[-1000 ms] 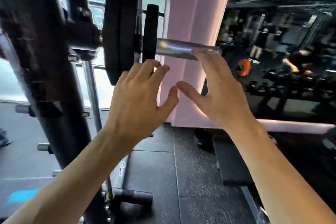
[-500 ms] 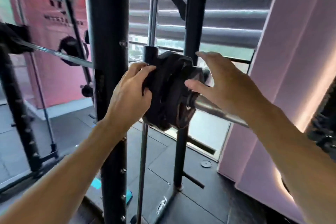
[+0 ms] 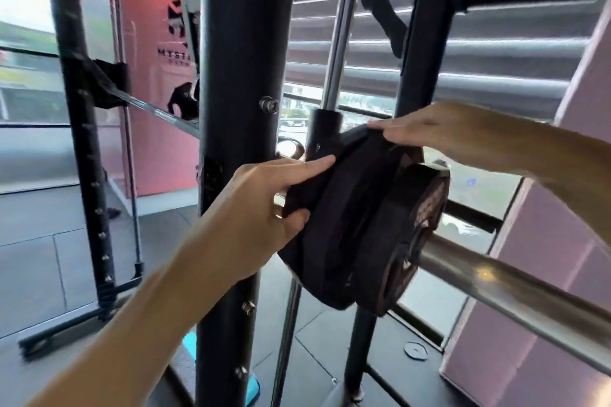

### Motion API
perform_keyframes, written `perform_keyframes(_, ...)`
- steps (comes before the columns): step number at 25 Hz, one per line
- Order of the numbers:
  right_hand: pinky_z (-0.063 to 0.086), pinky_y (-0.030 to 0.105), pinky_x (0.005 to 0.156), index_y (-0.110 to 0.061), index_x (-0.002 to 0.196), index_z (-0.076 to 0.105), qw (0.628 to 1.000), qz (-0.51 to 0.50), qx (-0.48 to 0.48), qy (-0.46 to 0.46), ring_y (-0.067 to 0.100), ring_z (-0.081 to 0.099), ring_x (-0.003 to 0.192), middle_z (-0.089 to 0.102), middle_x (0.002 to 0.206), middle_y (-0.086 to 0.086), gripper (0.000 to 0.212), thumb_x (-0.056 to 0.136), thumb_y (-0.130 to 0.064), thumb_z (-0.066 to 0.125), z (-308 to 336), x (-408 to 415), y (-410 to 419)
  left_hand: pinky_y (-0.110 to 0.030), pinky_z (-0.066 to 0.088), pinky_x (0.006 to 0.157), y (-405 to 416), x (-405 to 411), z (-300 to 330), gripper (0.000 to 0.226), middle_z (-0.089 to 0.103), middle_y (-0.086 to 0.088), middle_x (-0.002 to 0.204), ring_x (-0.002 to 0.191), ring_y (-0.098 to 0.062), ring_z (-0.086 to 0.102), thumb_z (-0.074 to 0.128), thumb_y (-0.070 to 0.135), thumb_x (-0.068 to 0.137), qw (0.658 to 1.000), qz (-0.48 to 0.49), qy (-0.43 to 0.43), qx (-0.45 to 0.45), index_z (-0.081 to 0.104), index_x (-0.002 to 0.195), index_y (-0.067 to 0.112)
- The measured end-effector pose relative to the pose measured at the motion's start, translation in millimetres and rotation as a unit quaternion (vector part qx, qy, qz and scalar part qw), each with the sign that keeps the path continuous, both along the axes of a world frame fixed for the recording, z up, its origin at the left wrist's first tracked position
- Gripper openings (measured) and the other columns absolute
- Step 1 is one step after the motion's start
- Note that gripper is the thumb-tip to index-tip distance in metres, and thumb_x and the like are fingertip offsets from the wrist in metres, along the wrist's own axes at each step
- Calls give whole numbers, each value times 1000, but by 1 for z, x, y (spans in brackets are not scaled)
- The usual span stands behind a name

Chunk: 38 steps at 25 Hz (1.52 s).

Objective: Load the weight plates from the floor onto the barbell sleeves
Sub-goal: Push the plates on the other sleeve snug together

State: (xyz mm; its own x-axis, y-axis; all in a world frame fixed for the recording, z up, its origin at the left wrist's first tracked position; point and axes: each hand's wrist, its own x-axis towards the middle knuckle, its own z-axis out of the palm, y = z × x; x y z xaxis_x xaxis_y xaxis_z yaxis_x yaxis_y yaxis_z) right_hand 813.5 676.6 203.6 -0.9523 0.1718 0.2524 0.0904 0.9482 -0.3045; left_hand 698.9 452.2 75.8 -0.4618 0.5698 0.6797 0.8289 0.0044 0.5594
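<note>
Weight plates [image 3: 360, 228] (black, apparently three, the outermost smaller and worn brown at its face) are already seated on the steel barbell sleeve [image 3: 515, 284], beside the rack upright [image 3: 244, 76]. They are gripped at the rim by the left hand [image 3: 264, 208], its thumb beneath, and touched on top by the flat-fingered right hand [image 3: 439, 132]. Loading here is judged nearly done; plates left on the floor cannot be seen.

Bright window backlight, motion blur, wide-angle edge warping

Black weight plates [image 3: 334, 225] stacked upright on steel barbell sleeve [image 3: 515, 287], hard against its inner end; smaller worn plate [image 3: 406, 241] outermost, touching the stack. Sleeve outboard bare.
</note>
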Motion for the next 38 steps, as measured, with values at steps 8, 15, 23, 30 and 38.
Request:
perform_keyframes(8,22,33,119,-61,141,40,995,58,78,-34,15,33,146,37,159,-10,41,101,-50,41,-5,-37,1,-2,38,98,2,1,-9,78,65,22,126,114,15,55,79,-7,75,980,190,44,28,60,136,38)
perform_keyframes(15,35,28,108,-52,141,39,992,118,-42,-36,12,45,136,55,135,-17,43,99,-49,48,-15,-42,17,-3,34,104,35,10,-5,80,25,18,162,138,2,39,73,22,86,968,201,146,-33,31,153,34)
perform_keyframes(23,31,8,80,-52,150,29,989,116,-55,-69,-6,37,123,36,130,-35,82,72,-72,44,-8,-30,20,-32,47,104,61,-7,-10,78,44,4,148,130,-13,45,79,12,80,960,236,139,53,46,149,25)
perform_keyframes(30,28,21,103,-55,150,27,989,124,-38,-76,-3,33,134,33,151,-29,87,69,-79,46,-11,-22,31,-42,45,105,56,-8,-2,60,54,2,143,120,-16,53,68,30,86,944,272,181,40,54,144,23)
perform_keyframes(38,29,22,114,-41,157,22,987,146,-41,-62,2,33,141,30,159,-18,63,104,-15,44,-15,-23,52,-26,16,124,44,49,10,77,32,27,155,148,7,17,60,24,84,985,114,123,-34,33,154,35)
